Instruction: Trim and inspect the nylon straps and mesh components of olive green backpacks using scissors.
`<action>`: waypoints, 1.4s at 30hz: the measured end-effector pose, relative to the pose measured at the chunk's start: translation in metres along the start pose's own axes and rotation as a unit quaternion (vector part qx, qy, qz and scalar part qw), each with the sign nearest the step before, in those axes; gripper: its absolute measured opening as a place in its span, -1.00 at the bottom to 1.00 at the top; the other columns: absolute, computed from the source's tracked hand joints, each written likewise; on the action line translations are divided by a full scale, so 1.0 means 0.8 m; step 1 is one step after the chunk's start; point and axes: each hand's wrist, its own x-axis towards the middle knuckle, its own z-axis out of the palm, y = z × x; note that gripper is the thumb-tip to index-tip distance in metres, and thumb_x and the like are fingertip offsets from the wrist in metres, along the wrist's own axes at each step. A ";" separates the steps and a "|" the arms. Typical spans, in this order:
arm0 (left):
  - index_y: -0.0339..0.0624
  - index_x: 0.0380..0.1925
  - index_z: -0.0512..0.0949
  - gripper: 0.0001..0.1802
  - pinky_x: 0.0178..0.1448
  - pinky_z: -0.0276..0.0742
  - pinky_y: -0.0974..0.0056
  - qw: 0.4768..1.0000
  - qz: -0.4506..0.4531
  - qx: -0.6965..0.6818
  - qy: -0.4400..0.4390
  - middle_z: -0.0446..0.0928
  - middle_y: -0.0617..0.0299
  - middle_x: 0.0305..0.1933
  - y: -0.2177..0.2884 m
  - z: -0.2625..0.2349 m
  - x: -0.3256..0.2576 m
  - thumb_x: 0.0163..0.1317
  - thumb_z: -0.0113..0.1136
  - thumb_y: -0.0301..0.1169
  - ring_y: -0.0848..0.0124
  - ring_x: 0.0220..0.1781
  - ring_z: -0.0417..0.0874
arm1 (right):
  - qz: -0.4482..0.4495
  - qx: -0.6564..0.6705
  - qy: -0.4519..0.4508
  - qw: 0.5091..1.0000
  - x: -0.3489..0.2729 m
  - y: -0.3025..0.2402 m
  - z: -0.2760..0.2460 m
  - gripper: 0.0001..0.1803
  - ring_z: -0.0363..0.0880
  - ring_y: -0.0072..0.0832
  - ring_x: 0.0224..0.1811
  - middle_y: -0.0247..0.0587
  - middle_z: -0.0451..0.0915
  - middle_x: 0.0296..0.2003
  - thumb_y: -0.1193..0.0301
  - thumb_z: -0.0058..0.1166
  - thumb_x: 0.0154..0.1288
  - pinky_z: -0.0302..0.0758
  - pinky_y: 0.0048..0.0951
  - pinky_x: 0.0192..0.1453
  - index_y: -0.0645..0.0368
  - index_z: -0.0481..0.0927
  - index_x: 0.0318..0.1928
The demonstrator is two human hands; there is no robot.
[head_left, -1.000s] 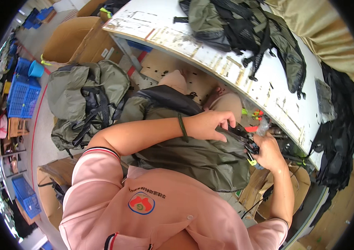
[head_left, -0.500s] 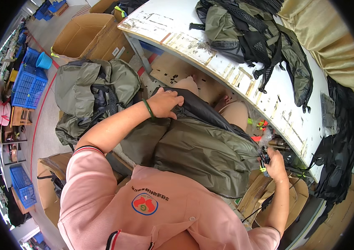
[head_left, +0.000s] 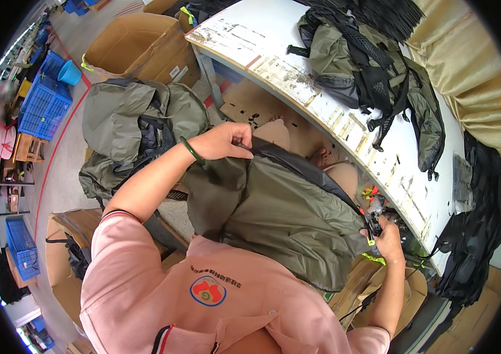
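The left hand [head_left: 227, 141] pinched the olive fabric [head_left: 298, 218] along its far edge. The right hand [head_left: 389, 241] gripped a black object [head_left: 373, 224].

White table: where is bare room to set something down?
The white table is bare, though marked, between its left corner and the olive backpack, and along the near edge. Crowded: beside black strips, and where olive fabric lies between left hand and right hand.
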 end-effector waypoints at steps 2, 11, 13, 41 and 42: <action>-0.15 -0.47 0.37 -0.72 -0.09 0.40 0.42 0.995 -0.045 -0.091 -0.005 0.50 0.38 -0.28 -0.001 -0.004 -0.008 0.04 0.37 -0.55 0.60 -0.17 0.49 | -0.039 -0.029 0.029 0.998 0.008 -0.033 -0.007 -0.52 0.43 0.00 -0.45 0.01 0.51 -0.53 0.24 0.47 -0.18 0.39 -0.18 -0.31 0.29 0.46 -0.44; -0.16 -0.10 0.57 -0.68 0.07 0.38 0.48 0.953 -0.070 -0.294 0.008 0.57 0.43 -0.15 0.022 0.021 -0.034 0.09 0.30 -0.53 0.64 -0.09 0.51 | -0.249 -0.089 0.073 0.962 0.057 -0.211 0.026 -0.49 0.49 -0.20 -0.43 -0.21 0.51 -0.56 -0.01 0.40 -0.19 0.21 -0.27 -0.21 0.12 0.47 -0.48; -0.18 -0.10 0.58 -0.68 0.10 0.37 0.45 0.948 -0.069 -0.311 0.011 0.58 0.41 -0.16 0.026 0.024 -0.038 0.08 0.30 -0.52 0.62 -0.09 0.53 | -0.251 -0.093 0.060 0.962 0.069 -0.226 0.031 -0.49 0.52 -0.21 -0.40 -0.20 0.54 -0.55 0.00 0.41 -0.20 0.21 -0.27 -0.19 0.12 0.48 -0.47; -0.21 -0.30 0.57 -0.82 0.02 0.42 0.47 0.948 -0.106 -0.298 0.029 0.58 0.37 -0.26 0.026 0.020 -0.045 0.07 0.32 -0.54 0.60 -0.19 0.54 | -0.286 -0.125 0.025 0.950 0.088 -0.260 0.035 -0.45 0.52 -0.23 -0.39 -0.21 0.57 -0.50 0.03 0.46 -0.26 0.23 -0.32 -0.15 0.16 0.49 -0.45; -0.21 -0.30 0.57 -0.82 0.02 0.41 0.47 0.949 -0.111 -0.295 0.030 0.58 0.37 -0.26 0.025 0.020 -0.045 0.07 0.32 -0.54 0.60 -0.18 0.54 | -0.286 -0.125 0.026 0.950 0.088 -0.259 0.035 -0.45 0.52 -0.23 -0.39 -0.21 0.57 -0.50 0.03 0.46 -0.26 0.23 -0.32 -0.15 0.16 0.49 -0.45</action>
